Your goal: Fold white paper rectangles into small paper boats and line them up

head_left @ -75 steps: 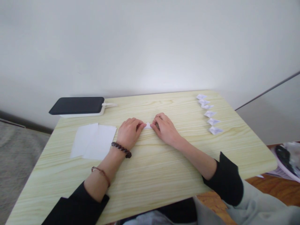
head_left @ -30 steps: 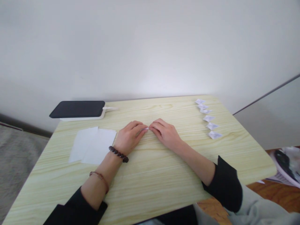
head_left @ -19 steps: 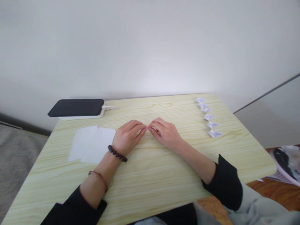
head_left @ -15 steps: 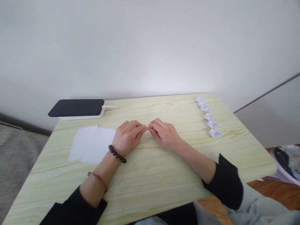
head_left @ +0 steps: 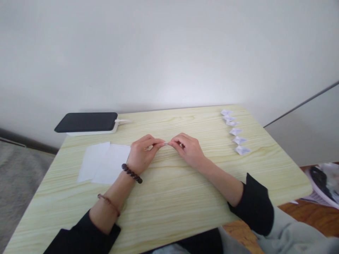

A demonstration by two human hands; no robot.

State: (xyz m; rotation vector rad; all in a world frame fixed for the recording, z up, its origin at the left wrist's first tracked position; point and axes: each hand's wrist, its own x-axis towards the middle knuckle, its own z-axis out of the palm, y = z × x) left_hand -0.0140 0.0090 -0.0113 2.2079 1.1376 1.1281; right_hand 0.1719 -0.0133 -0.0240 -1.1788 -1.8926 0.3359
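Between my fingertips, over the middle of the table, is a small piece of folded white paper (head_left: 166, 143); only a sliver of it shows. My left hand (head_left: 144, 151) pinches its left end between thumb and fingers. From the other side, my right hand (head_left: 186, 148) pinches the right end. The fingers hide most of the paper, so its folded shape cannot be made out. Loose white paper sheets (head_left: 106, 164) lie overlapping just left of my left hand, partly behind its wrist. On the right stands a row of several small folded paper boats (head_left: 243, 150).
A black-screened phone (head_left: 87, 122) rests on a white block at the table's back left, with a white cable (head_left: 124, 121) at its right end. The wooden-patterned table (head_left: 169, 204) meets a white wall. A pink basket (head_left: 321, 194) stands on the floor at right.
My fingertips have drawn slightly apart, and a bit of white paper now shows between them. The left fingers are straighter. Sheets, boats and phone have stayed put.
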